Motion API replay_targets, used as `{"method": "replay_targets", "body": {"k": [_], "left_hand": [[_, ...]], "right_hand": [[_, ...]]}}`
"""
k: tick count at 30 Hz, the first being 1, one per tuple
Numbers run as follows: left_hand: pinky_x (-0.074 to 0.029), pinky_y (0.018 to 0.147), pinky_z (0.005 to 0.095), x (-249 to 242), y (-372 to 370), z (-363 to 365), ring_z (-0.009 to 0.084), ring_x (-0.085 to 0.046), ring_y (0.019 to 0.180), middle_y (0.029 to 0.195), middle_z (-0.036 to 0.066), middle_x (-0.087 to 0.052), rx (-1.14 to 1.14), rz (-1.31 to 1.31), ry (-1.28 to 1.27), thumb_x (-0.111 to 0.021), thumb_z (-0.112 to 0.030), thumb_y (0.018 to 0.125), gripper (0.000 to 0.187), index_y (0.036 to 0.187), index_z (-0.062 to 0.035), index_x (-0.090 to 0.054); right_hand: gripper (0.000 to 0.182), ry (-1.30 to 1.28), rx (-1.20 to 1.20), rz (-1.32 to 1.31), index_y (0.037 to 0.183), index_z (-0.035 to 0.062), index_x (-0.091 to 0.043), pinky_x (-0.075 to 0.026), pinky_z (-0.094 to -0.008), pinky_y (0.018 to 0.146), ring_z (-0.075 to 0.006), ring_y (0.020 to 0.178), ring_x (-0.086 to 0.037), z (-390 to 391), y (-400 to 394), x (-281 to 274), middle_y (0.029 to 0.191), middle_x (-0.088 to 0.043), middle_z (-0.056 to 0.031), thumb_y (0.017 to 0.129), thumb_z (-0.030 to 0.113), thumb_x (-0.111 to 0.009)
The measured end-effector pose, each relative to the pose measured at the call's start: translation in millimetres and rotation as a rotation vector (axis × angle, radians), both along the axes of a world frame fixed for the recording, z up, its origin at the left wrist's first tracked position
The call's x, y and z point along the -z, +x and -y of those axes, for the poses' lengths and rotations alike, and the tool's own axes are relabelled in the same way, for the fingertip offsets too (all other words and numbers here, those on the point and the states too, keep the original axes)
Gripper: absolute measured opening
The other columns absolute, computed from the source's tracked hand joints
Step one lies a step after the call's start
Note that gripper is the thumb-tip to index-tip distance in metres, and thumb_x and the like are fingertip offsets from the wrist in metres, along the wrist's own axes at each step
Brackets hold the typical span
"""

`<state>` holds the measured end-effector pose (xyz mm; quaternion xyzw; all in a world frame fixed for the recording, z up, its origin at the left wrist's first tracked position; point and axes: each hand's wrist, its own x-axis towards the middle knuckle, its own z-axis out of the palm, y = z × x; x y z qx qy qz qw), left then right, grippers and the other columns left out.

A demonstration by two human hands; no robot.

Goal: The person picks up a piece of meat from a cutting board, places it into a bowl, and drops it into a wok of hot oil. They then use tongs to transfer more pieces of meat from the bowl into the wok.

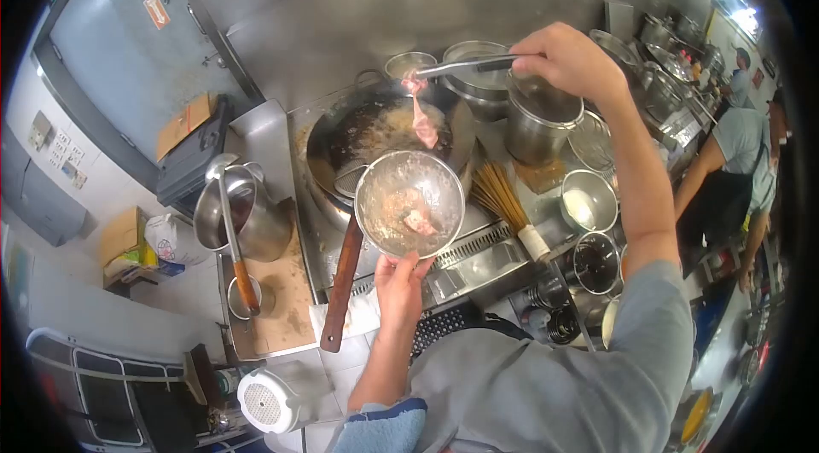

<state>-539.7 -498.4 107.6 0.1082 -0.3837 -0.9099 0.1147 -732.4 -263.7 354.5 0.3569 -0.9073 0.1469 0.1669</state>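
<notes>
My left hand [398,282] grips the lower rim of a metal bowl [371,218], tilted towards me. Inside the bowl lies a small piece of raw meat [419,223] with some pale coating on the wall. My right hand [567,60], raised at the upper right, is closed round metal tongs [473,65]. From the tips of the tongs hangs a long pinkish strip of raw meat [420,116], above the wok. Behind the bowl stands the large wok [324,133], holding dark, bubbling oil. A strainer [350,180] rests at its near edge; the wooden handle [343,282] points towards me.
A bamboo wok brush [503,197] lies right of the wok, near a tall metal pot [542,124] and a steel bowl [589,201]. At left, a ladle [229,223] leans across a steel pot [269,223]. Another person [734,154] stands at the far right.
</notes>
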Motion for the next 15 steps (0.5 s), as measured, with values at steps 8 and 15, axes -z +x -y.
{"method": "replay_targets", "body": {"k": [8, 15], "left_hand": [[-0.046, 0.097, 0.0480, 14.1, 27.5, 3.5, 0.0235, -0.058, 0.107, 0.113, 0.012, -0.060, -0.008, 0.039, 0.069, -0.052, 0.004, 0.087, 0.019, 0.103, -0.0039, -0.053], [-0.048, 0.095, 0.0484, 14.7, 52.8, 5.8, 0.0245, -0.058, 0.108, 0.115, 0.012, -0.059, -0.023, 0.108, 0.057, -0.052, 0.005, 0.085, 0.016, 0.099, -0.0042, -0.052]], "right_hand": [[0.022, 0.139, 0.093, 0.038, 0.090, 0.0062, -0.071, -0.050, -0.0415, 0.071, -0.0332, 0.080, -0.063, 37.8, -71.2, 40.8, 0.083, -0.067, -0.0159, 0.080, 0.025, -0.065], [0.025, 0.399, 0.297, 0.203, 0.097, 0.0092, -0.071, -0.053, -0.0411, 0.081, -0.0305, 0.097, -0.065, 83.4, -88.9, 140.4, 0.099, -0.069, -0.0130, 0.081, 0.029, -0.066]]}}
